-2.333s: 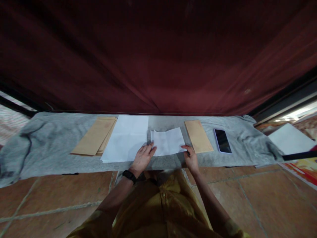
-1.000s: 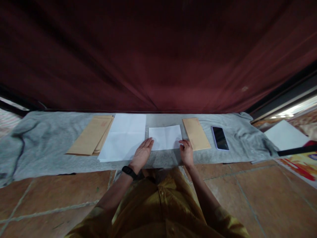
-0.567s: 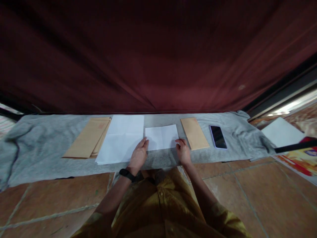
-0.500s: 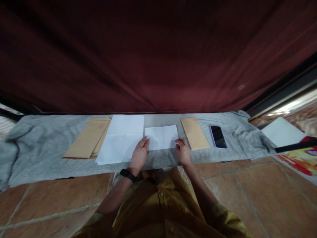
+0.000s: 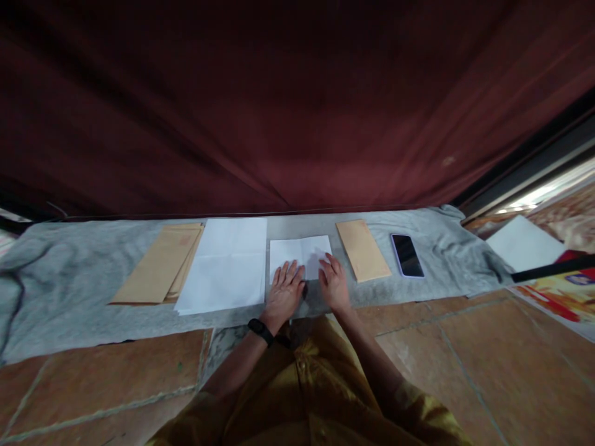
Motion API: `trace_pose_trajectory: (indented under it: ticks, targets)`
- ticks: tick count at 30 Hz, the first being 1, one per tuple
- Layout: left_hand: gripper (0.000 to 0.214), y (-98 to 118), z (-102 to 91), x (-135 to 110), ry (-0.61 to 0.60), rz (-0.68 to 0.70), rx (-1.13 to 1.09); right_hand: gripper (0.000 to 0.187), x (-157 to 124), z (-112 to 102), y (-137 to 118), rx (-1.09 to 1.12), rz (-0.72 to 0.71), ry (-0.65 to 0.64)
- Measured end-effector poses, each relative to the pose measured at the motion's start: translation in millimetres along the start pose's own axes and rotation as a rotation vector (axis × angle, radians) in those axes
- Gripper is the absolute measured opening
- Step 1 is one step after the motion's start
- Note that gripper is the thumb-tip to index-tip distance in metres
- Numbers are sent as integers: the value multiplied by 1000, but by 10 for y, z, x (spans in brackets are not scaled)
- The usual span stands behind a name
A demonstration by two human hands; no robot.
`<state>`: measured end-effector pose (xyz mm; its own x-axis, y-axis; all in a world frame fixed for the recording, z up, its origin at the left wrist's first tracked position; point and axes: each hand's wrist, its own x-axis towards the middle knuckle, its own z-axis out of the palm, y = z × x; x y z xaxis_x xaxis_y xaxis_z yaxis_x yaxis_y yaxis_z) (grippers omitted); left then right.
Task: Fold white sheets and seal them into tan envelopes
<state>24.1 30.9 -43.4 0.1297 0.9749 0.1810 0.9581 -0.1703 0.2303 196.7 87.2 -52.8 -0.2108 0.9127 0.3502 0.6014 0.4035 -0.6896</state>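
A folded white sheet (image 5: 300,254) lies on the grey cloth (image 5: 69,279) in front of me. My left hand (image 5: 284,292), with a black band at the wrist, lies flat and open on the sheet's near left part. My right hand (image 5: 333,284) rests with fingers spread on its near right part. A stack of white paper (image 5: 225,265) lies just left of the sheet. Left of that is a stack of brown envelopes (image 5: 158,263). A single brown envelope (image 5: 362,249) lies to the right of the sheet.
A dark phone (image 5: 407,255) lies face up on the cloth right of the single envelope. A dark red curtain (image 5: 297,105) hangs behind the cloth. More white paper (image 5: 525,243) sits at the far right. Brown floor tiles (image 5: 465,359) surround me.
Both hands moved from the sheet's outer corners inward onto its near edge, and now lie flat side by side. The sheet, lifted and rumpled at first, now lies flat.
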Motion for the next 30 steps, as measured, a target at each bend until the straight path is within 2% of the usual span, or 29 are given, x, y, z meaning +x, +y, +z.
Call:
trace_pose_trajectory:
  ticks: [4,7,10,20,25,30]
  targets:
    - [54,-7,-13,-22,-48,58,29,42,-18,214,-209,110,-96,-158]
    - [57,-31,8,-45,-65,91,62,48,-78,320,-289,-64,-181,-280]
    - [57,-49,60,-63,-54,85,97,53,-132,352,-280,-288,-237,-331]
    - [58,-136,156,-149,36,5,82,62,-216,355,-60,-413,-295,-231]
    - [61,-173,148,-192,52,-80,57,65,-247,290,44,-447,-304,-161]
    - [62,-105,152,-201,69,-162,61,65,-264,178,151,-479,-292,-131]
